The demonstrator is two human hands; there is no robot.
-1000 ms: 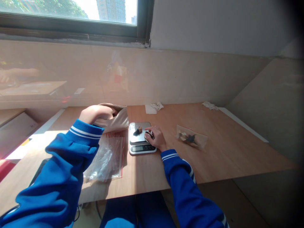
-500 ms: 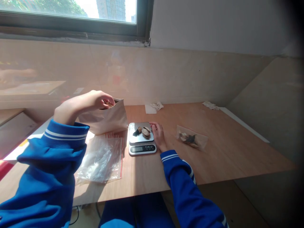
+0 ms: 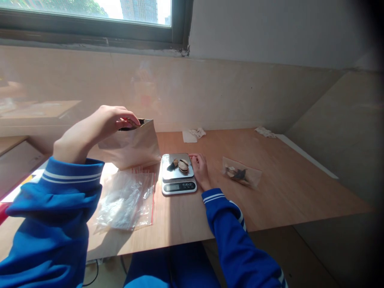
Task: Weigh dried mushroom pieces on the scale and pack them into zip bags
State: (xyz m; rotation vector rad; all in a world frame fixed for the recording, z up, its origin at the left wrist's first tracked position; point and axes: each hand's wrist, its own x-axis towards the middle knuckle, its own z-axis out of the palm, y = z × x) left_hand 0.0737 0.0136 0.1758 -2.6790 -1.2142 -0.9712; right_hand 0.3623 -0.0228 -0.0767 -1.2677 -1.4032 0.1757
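Note:
My left hand (image 3: 115, 117) is at the mouth of an upright brown paper bag (image 3: 135, 146), fingers and thumb pinched on a small brown piece (image 3: 131, 122), largely hidden by the fingers. To the right of the bag stands a small digital kitchen scale (image 3: 179, 187) with a steel plate. On its plate lie a pale, rounded dried mushroom-like piece (image 3: 183, 166) and a darker brown-black piece (image 3: 172, 165). Beside the scale my right hand (image 3: 201, 171) rests on the table, its index finger stretched to the plate's right edge and nothing visible in it.
Flat clear zip bags (image 3: 126, 202) lie in front of the paper bag. A filled clear bag (image 3: 241, 174) with dark and brown pieces lies on the right of the table (image 3: 288, 188). Crumpled tissue (image 3: 198, 133) and white paper lie near the wall.
My left hand has risen and shifted left at the bag's mouth, the brown piece showing between its fingers. My right hand and the pieces on the scale have stayed put.

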